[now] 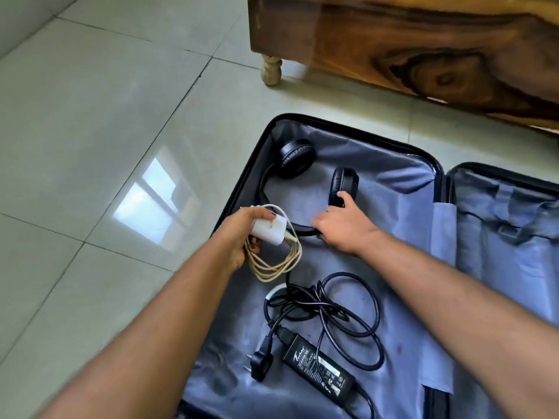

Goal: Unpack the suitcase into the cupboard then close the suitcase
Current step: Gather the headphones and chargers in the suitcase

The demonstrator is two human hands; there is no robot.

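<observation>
While the suitcase [393, 164] lies open on the tiled floor [90, 116], the left hand [242, 237] grips a white charger [269, 229] with coiled cable. Right hand [341, 225] curls round black headphones [296, 158] inside the case, near a black power adapter [317, 370].

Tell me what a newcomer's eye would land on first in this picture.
First, the two hands over the open grey-lined suitcase on the tiled floor: the left hand grips a white charger block with its coiled cream cable, and the right hand is on the band of the black over-ear headphones. Nearer the camera, a black laptop power brick with tangled black cord lies on the lining.
</observation>
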